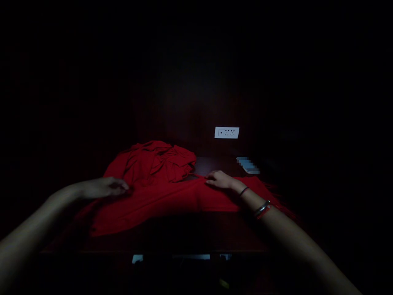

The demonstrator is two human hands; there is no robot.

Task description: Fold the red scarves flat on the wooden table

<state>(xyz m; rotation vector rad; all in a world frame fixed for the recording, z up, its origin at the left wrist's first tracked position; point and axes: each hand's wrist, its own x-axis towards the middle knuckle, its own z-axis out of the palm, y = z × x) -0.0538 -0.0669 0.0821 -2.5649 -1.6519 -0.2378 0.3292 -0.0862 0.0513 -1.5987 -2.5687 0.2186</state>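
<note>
A red cloth (pixel 181 200), probably a scarf with thin fringe at its right end, lies spread in a long strip across the dark table. Behind its left part, more red fabric is bunched in a loose, wrinkled heap. My right hand (pixel 220 179) is at the strip's far edge, its fingers closed on the cloth there. A dark band and bracelets circle that wrist. Over the cloth's left part is my left hand (pixel 112 187), fingers bent and slightly blurred. Whether its fingertips grip the fabric cannot be made out.
A phone-like flat object (pixel 248 165), its surface pixelated, lies on the table at the back right. A white socket panel (pixel 226 132) is on the dark wall behind. The table's front edge (pixel 172 251) runs below the cloth. Deep shadow hides both sides.
</note>
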